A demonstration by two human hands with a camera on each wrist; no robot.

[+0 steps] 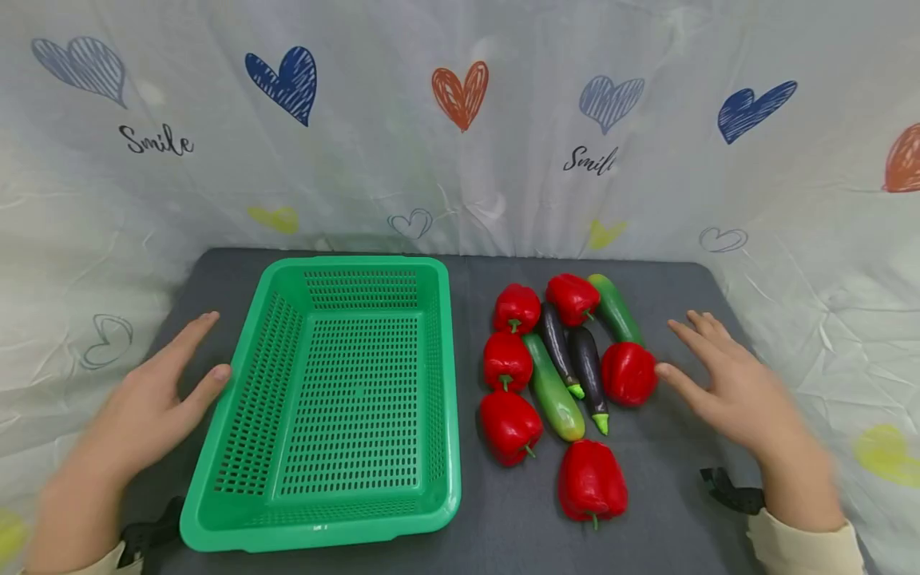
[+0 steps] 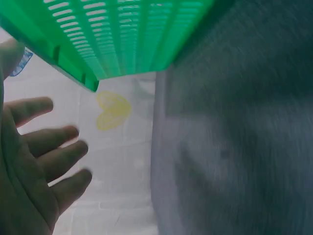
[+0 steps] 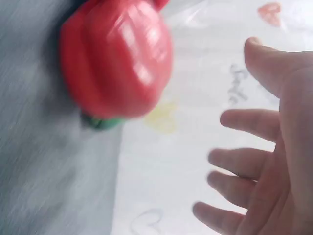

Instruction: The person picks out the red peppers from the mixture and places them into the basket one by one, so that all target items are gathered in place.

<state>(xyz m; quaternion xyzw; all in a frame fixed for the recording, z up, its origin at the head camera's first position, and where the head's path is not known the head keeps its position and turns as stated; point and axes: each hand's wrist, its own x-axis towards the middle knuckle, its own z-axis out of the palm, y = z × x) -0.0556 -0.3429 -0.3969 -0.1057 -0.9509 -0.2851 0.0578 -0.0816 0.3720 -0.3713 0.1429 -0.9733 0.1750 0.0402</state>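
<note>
My left hand is spread beside the left rim of a green plastic basket, holding nothing. Perforated walls and a bare slotted floor show inside the basket. On the other side, my right hand hovers with fingers apart, just right of a red bell pepper. In the right wrist view that red pepper lies off the fingertips. Several more red peppers lie around two dark eggplants and a green cucumber. A second cucumber sits at the back right.
A dark grey table carries everything. White cloth printed with hearts and "Smile" hangs behind and along both sides. One red pepper lies nearest the front, apart from the group. Dark straps circle the wrists.
</note>
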